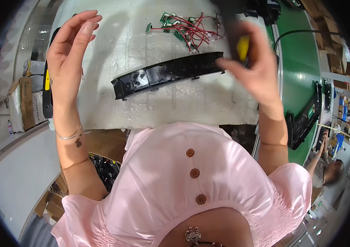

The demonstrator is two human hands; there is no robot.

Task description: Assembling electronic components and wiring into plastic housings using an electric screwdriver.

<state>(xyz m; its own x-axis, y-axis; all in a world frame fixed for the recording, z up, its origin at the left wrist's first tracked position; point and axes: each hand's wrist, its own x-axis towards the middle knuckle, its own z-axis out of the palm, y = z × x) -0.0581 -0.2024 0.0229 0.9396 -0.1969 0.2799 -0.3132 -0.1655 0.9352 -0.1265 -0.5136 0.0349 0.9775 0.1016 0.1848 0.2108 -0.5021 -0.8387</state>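
On the white table, a black housing lies at a slant, its right end farther from the person — red-wired boards sit in a tangle beyond it. The left hand is raised over the table's left side, fingers loosely curved, nothing seen in its grasp. The right hand, blurred, grips a yellow-marked dark part; whether its thumb touches the housing, I cannot tell. A green belt runs along the right.
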